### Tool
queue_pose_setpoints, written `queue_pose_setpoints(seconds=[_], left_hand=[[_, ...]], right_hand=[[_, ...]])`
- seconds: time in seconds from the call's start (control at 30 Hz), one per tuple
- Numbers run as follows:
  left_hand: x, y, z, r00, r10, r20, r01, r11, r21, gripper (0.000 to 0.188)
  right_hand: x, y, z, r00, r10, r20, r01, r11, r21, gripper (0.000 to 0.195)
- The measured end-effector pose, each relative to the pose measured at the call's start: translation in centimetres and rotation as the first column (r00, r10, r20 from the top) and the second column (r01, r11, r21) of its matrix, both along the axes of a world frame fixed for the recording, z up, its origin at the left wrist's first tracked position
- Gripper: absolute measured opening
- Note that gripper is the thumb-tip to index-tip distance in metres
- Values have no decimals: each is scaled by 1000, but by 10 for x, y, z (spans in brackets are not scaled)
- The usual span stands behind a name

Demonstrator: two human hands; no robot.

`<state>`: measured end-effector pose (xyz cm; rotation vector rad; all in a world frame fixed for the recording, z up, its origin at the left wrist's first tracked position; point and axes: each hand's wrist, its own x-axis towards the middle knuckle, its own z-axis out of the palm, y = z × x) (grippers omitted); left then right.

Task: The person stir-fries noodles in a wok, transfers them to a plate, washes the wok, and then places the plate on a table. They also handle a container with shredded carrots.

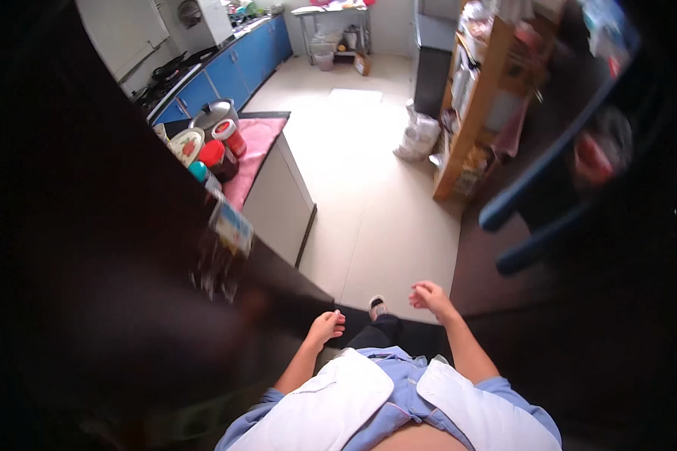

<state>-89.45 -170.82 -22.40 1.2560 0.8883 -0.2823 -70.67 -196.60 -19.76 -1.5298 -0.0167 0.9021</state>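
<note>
My left hand (pixel 326 328) hangs in the air by my hip, fingers loosely bent and nothing in it. It is nearest to the dark door-side surface on the left. My right hand (pixel 430 300) is raised a little farther forward, also holding nothing, above the dark threshold (pixel 423 332). Between them, one foot in a slipper (pixel 377 304) rests at the near edge of the pale tiled floor (pixel 344 225). I wear a white vest (pixel 344 394) over a blue shirt. Neither hand touches anything that I can make out.
To the left, a counter with a pink cloth (pixel 254 141) bears a red-lidded jar (pixel 217 155) and a metal pot (pixel 214 113). Blue cabinets (pixel 234 67) run behind. A wooden shelf (pixel 474 107), a white sack (pixel 419 135) and blue bars (pixel 547 169) stand right.
</note>
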Motion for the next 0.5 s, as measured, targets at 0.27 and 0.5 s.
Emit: queue_pose_setpoints(seconds=[0.27,0.5], left_hand=[[244,41,29,967,-119,224,111,993,49,38],[396,109,51,973,-33,228,20,998,57,38]], right_hand=[[201,41,34,996,-79,38,80,996,-41,21],[365,90,-1,972,-217,-92,216,976,-28,21]])
